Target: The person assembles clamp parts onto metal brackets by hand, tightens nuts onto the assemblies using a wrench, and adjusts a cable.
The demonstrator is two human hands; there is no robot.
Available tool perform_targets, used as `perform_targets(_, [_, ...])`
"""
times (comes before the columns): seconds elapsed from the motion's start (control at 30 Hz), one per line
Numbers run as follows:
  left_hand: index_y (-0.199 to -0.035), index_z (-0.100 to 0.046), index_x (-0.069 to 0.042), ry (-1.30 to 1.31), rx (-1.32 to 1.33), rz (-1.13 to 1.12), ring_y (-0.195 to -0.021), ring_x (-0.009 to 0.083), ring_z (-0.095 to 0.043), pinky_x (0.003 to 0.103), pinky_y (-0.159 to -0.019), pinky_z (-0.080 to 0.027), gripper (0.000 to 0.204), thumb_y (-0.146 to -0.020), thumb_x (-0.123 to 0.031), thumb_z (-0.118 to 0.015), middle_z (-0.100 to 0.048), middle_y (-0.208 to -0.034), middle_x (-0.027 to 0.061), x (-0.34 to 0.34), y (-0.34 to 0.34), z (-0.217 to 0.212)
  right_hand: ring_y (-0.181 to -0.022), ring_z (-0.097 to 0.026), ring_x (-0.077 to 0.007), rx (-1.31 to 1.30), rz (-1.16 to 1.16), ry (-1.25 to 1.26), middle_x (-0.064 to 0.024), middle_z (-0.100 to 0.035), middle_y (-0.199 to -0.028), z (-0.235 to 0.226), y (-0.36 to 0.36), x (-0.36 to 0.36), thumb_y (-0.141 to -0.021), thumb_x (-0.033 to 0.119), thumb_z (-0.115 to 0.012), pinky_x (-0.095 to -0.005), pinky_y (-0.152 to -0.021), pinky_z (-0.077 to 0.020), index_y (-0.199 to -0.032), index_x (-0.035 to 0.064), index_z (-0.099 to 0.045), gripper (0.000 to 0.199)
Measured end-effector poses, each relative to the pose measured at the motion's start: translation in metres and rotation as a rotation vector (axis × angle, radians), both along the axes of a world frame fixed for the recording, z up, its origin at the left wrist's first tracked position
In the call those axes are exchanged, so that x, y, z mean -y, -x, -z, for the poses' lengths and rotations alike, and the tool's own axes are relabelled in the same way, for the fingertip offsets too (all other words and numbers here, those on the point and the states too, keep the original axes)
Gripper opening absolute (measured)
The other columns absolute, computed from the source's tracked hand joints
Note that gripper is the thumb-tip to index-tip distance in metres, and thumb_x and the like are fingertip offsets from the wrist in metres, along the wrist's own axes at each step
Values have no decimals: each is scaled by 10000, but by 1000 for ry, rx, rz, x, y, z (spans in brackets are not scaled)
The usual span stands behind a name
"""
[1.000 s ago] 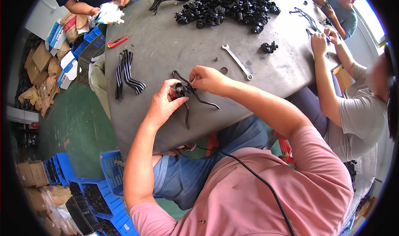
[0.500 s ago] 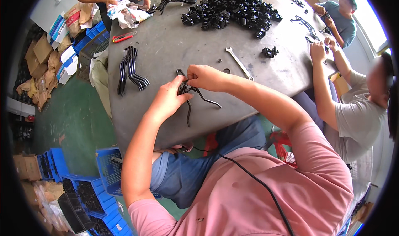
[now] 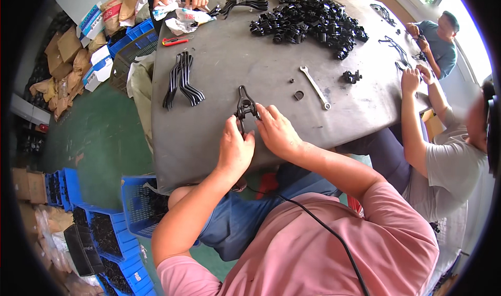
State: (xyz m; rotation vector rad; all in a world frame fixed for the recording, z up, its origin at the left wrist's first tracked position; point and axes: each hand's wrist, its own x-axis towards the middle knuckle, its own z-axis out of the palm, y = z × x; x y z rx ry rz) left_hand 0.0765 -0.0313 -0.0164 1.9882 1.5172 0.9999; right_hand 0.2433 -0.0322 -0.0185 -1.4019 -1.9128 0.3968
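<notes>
On the grey table (image 3: 219,51) lie one silver metal wrench (image 3: 315,88) and one small black clamp cluster (image 3: 352,77) right of centre, one red-handled tool (image 3: 176,41) at upper left, and one heap of glossy black clamps (image 3: 310,25) (too tangled to count) at the top. One black bent-wire piece (image 3: 246,107) is held near the frame's centre: the left hand (image 3: 236,147) pinches its lower left, thumb and fingers closed, and the right hand (image 3: 276,131) is clamped on its right side.
</notes>
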Motion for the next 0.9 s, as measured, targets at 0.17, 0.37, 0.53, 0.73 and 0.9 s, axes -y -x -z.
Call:
perform_targets(0.17, [-1175, -519, 0, 204, 183, -154, -912, 329, -710, 446, -810, -548, 432, -893, -212, -768, -713, -1045, 201, -28, 22, 8, -943, -611, -401, 82, -119, 122, -183, -577, -1044, -22, -4, -2, -965, 196, -642, -452, -808, -530, -1346, 44, -564, 418])
perform_targets(0.37, [-1127, -537, 2, 216, 201, -164, -836, 285, -682, 409, -766, -533, 415, -924, -283, -758, -704, -985, 167, -34, 10, 0, -1034, -574, -310, 386, 295, -70, -118, -570, -1066, 7, -94, -41, -860, 316, -759, -413, -855, -491, -1152, 54, -654, 406])
perform_targets(0.53, [-1060, -562, 9, 263, 332, -224, -683, 194, -630, 351, -643, -513, 354, -958, -287, -727, -671, -892, 115, -47, 11, 9, -1008, -603, -324, 717, 169, 95, -129, -609, -1014, 10, -111, -65, -884, 246, -728, -434, -849, -508, -1086, 18, -647, 315])
perform_targets(0.73, [-1042, -541, -4, 523, 804, -157, -574, 65, -506, 238, -525, -418, 304, -1017, -282, -659, -657, -870, 51, -48, 13, 4, -936, -660, -332, -32, 116, 170, -155, -659, -1004, 10, -69, -48, -926, 152, -653, -416, -838, -531, -1058, 48, -658, 168])
perform_targets(0.9, [-1013, -534, -16, 526, 788, -128, -576, 68, -512, 237, -527, -419, 304, -1008, -285, -677, -655, -866, 50, -44, 11, 0, -1050, -618, -354, 134, 87, 0, -148, -598, -1093, 6, -75, -31, -904, 168, -686, -430, -903, -519, -1079, 63, -644, 209])
